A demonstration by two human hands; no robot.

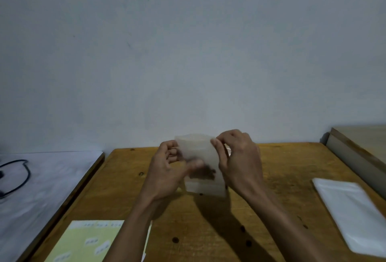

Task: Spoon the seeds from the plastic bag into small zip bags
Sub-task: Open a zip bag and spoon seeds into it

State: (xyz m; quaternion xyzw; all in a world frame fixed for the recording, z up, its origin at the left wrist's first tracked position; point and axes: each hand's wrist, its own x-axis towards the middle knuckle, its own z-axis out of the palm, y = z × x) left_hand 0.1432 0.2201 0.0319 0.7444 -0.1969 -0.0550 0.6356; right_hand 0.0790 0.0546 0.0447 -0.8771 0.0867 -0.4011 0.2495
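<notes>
Both hands were raised over the middle of the bench (282, 178), toward its far edge, holding one small zip bag (200, 157) upright between them. The right hand (240, 157) pinched the bag's upper right edge near the mouth, thumb and forefinger pressed together on the plastic. The left hand (167, 169) had curled fingers at the bag's left side, with the thumb across the front of it; the frame was blurred there, so the exact hold was hard to read, but it looked like a grip on the bag.

A dark clump of seeds (205, 173) sat low inside the translucent bag, so this one looked already filled. No spoon showed in view, and no larger source bag could be picked out for certain.

Judged step: closing the zip strip of a filled bag, or checking the seal. The top looked slightly bowed, so it was probably not fully shut yet.

The next move would call for running pinched fingers along the strip from one end to the other while keeping the bag upright so the seeds stay down, then setting it aside.

A stack of clear empty bags (351, 215) lay by the right edge of the bench. A yellow label sheet (89, 240) lay at the near left corner. A few loose seeds (175, 240) were scattered on the wood near the front. A black cable (18, 176) lay on the white surface to the left.
</notes>
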